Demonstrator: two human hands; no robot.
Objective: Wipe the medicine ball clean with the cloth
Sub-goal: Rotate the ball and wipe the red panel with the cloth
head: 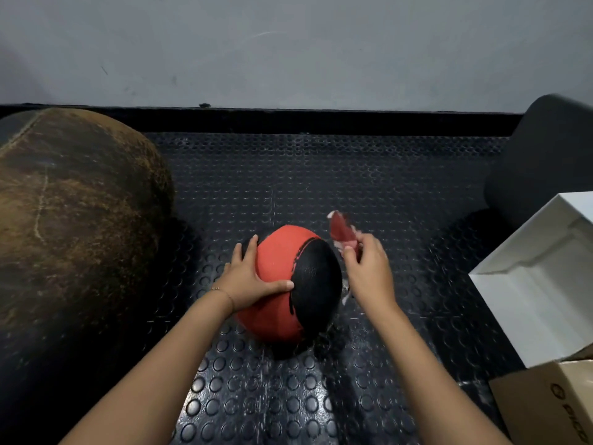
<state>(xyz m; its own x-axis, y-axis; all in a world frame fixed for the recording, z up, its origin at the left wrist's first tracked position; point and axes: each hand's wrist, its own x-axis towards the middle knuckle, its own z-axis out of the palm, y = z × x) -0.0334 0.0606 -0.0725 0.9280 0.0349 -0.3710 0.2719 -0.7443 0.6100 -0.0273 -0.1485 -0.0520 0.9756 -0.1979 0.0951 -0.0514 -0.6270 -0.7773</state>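
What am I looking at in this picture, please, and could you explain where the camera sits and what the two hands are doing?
There is no machine here: a person wears one wide-angle camera on the head, so you look forward and down along both arms. The left hand lies flat with spread fingers on a red and black ball, steadying it. The right hand pinches a small red cloth just beside the ball's right side; I cannot tell whether the cloth touches it. The ball sits on a black studded floor mat in front of a grey wall. To the left is a large worn brown bag. To the right are a dark roll, a white box and a cardboard box.
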